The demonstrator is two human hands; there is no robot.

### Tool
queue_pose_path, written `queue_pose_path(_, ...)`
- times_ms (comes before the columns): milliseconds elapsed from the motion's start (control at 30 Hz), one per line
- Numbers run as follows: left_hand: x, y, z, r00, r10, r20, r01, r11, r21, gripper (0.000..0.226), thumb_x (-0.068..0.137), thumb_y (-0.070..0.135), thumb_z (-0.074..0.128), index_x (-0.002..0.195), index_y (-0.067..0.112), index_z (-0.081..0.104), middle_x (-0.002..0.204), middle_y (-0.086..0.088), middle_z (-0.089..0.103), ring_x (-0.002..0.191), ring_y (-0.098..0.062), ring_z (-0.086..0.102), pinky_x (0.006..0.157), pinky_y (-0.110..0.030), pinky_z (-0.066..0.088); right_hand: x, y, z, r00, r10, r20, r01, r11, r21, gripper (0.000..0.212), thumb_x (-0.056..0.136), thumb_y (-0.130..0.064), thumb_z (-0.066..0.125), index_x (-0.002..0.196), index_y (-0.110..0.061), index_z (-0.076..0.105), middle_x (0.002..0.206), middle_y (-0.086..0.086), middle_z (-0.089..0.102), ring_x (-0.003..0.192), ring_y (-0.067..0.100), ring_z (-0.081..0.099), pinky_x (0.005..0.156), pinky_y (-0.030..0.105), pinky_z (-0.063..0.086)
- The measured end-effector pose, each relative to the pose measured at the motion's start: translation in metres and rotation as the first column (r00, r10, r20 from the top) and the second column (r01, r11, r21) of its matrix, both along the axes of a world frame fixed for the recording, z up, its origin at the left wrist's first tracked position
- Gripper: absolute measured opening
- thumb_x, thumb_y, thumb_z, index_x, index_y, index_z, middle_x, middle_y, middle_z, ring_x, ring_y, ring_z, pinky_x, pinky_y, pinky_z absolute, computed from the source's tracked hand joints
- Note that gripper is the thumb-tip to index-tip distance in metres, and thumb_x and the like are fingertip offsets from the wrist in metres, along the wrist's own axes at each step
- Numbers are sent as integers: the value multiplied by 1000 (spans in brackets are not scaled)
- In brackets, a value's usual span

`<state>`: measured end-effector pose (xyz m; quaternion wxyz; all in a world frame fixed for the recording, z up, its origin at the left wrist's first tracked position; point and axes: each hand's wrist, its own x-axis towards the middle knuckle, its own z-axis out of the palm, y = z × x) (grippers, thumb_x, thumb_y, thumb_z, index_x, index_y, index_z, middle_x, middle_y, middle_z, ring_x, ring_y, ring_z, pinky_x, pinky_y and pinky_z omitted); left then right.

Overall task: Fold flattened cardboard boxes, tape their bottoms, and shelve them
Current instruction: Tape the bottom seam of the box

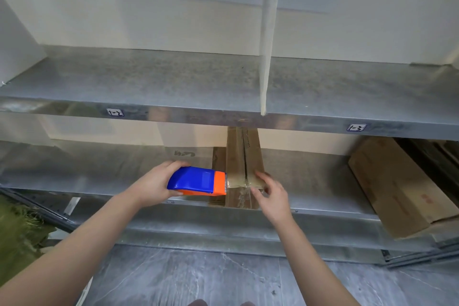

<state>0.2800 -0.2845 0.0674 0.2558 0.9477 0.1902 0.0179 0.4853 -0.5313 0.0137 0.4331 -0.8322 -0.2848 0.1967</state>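
Your left hand [154, 181] grips the blue-and-orange tape dispenser [197, 181]. The fingers curl over its far side and the thumb lies along its near edge. The dispenser's orange toothed end points right and touches the left side of the cardboard box [244, 156].

The box is narrow and brown and stands on the lower shelf [99, 171]. It runs from the shelf's near edge back under the shelf above. The flap seam faces up and runs near to far along the middle. A strip of clear tape [237, 182] crosses the near end of the box, from the dispenser's teeth over the seam, and carries on down the near face, where it looks wrinkled.

Your right hand [270, 194] rests on the near right corner of the box. Its fingers are fairly straight and lie on the top surface just right of the seam. The thumb presses at the taped near edge. This hand is not closed round anything.

A brown piece of cardboard shows beside the box on its left, partly hidden by the dispenser. Whether it belongs to the same box cannot be told.

The upper shelf [149, 77] is grey metal, and its front lip carries two labels, "1-2" [114, 112] and "1-3" [356, 127]. A white upright divider [267, 57] stands on it between them. On the lower shelf, well to the right, a second cardboard box [392, 189] lies tilted, with its near end over the shelf edge. The floor [198, 276] below is grey and veined. Green material [15, 231] lies at the near left.
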Motion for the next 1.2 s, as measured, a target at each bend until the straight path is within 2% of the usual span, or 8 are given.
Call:
queue_pose_path(167, -3, 2, -5, 1000, 13, 5, -13, 1000, -29, 69, 78, 31, 78, 137, 29, 41, 127, 8, 50, 112, -6, 46, 89, -17, 39, 10, 5, 2, 998, 12, -57, -13, 1000, -25, 44, 83, -41, 73, 125, -34, 64, 129, -8, 62, 113, 9, 61, 101, 19, 42)
queue_pose_path(267, -7, 7, -6, 1000, 13, 6, -12, 999, -53, 69, 78, 29, 78, 136, 32, 41, 126, 14, 47, 113, -4, 44, 91, -16, 37, 13, 7, -1, 993, -30, -116, 28, 999, -23, 42, 82, -42, 74, 122, -37, 65, 128, -5, 64, 122, 10, 57, 103, 18, 40)
queue_pose_path(433, -27, 24, -11, 999, 32, -5, -32, 984, -174, 70, 74, 27, 83, 122, 52, 38, 127, 25, 45, 118, 3, 45, 97, -16, 37, 15, 12, -7, 980, -74, -186, 76, 997, 5, 34, 80, -42, 76, 104, -59, 60, 120, -9, 67, 106, 14, 66, 95, 37, 54)
queue_pose_path(633, -31, 29, -18, 997, 74, 30, -62, 955, -290, 77, 71, 21, 86, 120, 62, 43, 127, 22, 52, 118, 4, 50, 97, -16, 42, 14, 11, -11, 972, -81, -221, 89, 996, 26, 36, 81, -38, 76, 114, -48, 65, 107, -19, 65, 91, 0, 64, 88, 40, 57)
queue_pose_path(733, -39, 35, -21, 991, 121, 60, -92, 932, -351, 85, 68, 12, 87, 114, 69, 44, 121, 28, 56, 114, 5, 54, 93, -11, 44, 13, 11, -10, 972, -72, -226, 83, 996, 40, 35, 81, -40, 75, 106, -58, 60, 120, -10, 66, 106, 7, 63, 91, 42, 56)
queue_pose_path(800, -42, 36, -19, 990, 125, 64, -94, 929, -358, 85, 67, 10, 87, 113, 69, 46, 120, 29, 57, 113, 5, 55, 93, -13, 45, 14, 11, -9, 969, -73, -235, 85, 995, 44, 36, 82, -39, 76, 113, -51, 63, 122, -9, 66, 112, 9, 61, 93, 42, 55)
queue_pose_path(1033, -13, 38, 10, 1000, 2, -31, -1, 999, 33, 68, 72, 31, 82, 131, 40, 48, 126, 5, 59, 112, -16, 58, 92, -27, 44, 14, 11, -11, 964, -86, -251, 104, 993, 60, 38, 82, -35, 76, 118, -42, 66, 108, -15, 63, 100, 0, 57, 93, 41, 55)
queue_pose_path(1200, 13, 26, 10, 986, 4, -167, 30, 980, 199, 69, 75, 36, 75, 137, 35, 45, 122, 0, 58, 107, -23, 59, 87, -35, 49, 13, 11, -15, 964, -85, -254, 107, 991, 77, 36, 82, -38, 74, 115, -48, 64, 124, -5, 66, 103, 2, 57, 91, 43, 56)
